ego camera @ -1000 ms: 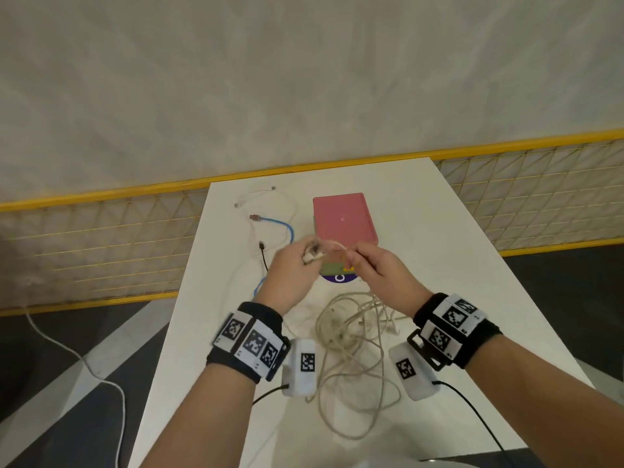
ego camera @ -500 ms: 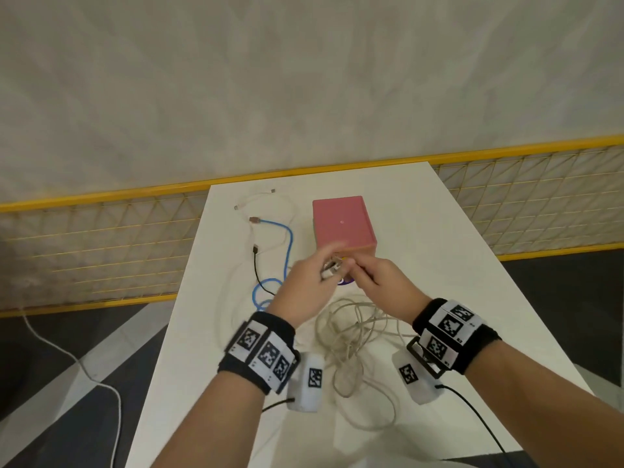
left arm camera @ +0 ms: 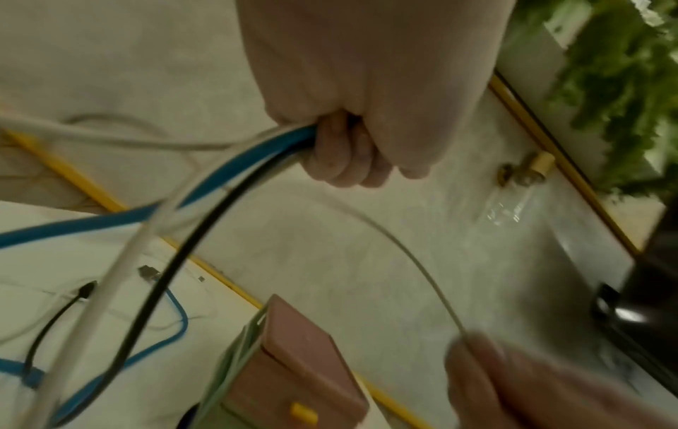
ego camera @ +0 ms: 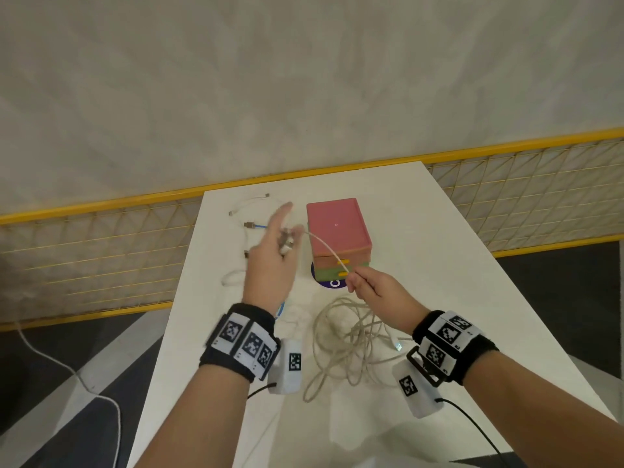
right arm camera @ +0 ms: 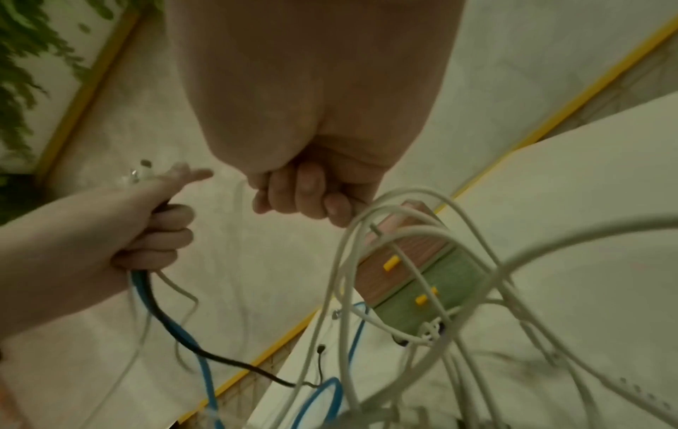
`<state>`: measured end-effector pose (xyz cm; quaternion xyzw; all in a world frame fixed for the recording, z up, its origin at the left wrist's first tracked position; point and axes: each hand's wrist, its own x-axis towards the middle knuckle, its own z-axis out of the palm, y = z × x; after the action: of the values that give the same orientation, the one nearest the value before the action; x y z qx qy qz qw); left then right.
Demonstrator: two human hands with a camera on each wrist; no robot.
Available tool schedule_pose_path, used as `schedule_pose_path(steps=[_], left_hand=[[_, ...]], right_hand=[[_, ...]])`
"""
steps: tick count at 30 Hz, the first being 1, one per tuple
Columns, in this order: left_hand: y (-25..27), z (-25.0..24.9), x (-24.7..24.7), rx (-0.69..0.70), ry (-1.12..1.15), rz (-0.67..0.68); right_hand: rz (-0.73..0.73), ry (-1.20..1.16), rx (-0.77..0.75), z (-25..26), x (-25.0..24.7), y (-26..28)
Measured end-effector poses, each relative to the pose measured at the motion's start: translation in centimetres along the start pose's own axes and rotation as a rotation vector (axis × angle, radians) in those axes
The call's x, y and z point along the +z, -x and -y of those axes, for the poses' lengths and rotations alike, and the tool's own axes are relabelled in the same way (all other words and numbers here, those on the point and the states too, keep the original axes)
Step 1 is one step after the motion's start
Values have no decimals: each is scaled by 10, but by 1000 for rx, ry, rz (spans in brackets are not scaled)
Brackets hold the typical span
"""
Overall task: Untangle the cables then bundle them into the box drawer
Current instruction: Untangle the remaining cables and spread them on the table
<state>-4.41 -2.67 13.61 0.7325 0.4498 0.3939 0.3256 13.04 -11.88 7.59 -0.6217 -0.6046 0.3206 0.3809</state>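
Note:
My left hand [ego camera: 282, 239] is raised left of the box and grips a bunch of cables, blue [left arm camera: 235, 165], black [left arm camera: 205, 220] and white [left arm camera: 121, 261], with plug ends at its fingers. A thin beige cable [ego camera: 326, 246] runs from it to my right hand [ego camera: 354, 282], which pinches it in front of the box. The box [ego camera: 337, 228] has a pink top and closed pink and green drawers with yellow handles. A tangle of beige cable [ego camera: 341, 336] lies on the white table [ego camera: 422, 265] under my right wrist and hangs in loops [right arm camera: 403, 232] in the right wrist view.
A short white cable [ego camera: 250, 202] and the blue cable's plug end [ego camera: 250, 225] lie at the table's far left. A purple round marker [ego camera: 329, 283] sits under the box front. A yellow mesh fence [ego camera: 101, 251] borders the table. A white lead [ego camera: 67, 366] crosses the floor at left.
My hands, close together before the box, have drawn apart. The left hand rose up and to the left with its cables, stretching the beige cable out from the right hand.

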Motion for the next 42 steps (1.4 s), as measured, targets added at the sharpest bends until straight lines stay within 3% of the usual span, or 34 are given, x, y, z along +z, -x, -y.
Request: schedule_pose_path(steps=[3, 5, 7, 11, 15, 17, 20, 22, 27, 31, 33, 37, 42], left_hand=[[14, 1, 21, 91, -116, 372], [15, 2, 27, 93, -108, 415], [10, -5, 24, 104, -75, 326], [-13, -16, 4, 16, 112, -121], [-15, -10, 0, -4, 17, -205], [-7, -8, 5, 47, -16, -68], [7, -3, 24, 112, -129, 375], [10, 0, 33, 99, -160, 443], [-1, -5, 26, 163, -146, 230], [-6, -13, 15, 46, 82, -14], [-9, -16, 9, 39, 90, -95], [-8, -15, 7, -2, 64, -132], [-8, -7, 4, -66, 73, -157]], right_hand=[[-27, -21, -83, 13, -6, -3], [-21, -49, -141, 20, -11, -5], [-11, -85, -140, 18, -14, -5], [5, -30, -44, -8, -8, 0], [-2, 1, -22, -15, -5, -4], [-17, 11, -30, -10, -7, -7], [-27, -21, -88, 3, -11, -11], [-16, -68, -115, 11, -13, -12], [-1, -20, -104, -3, -11, -16], [13, 236, -74, -29, -14, -18], [31, 254, -32, -35, -18, -17], [10, 376, -45, -28, -24, -18], [50, 491, 105, -24, -34, -19]])
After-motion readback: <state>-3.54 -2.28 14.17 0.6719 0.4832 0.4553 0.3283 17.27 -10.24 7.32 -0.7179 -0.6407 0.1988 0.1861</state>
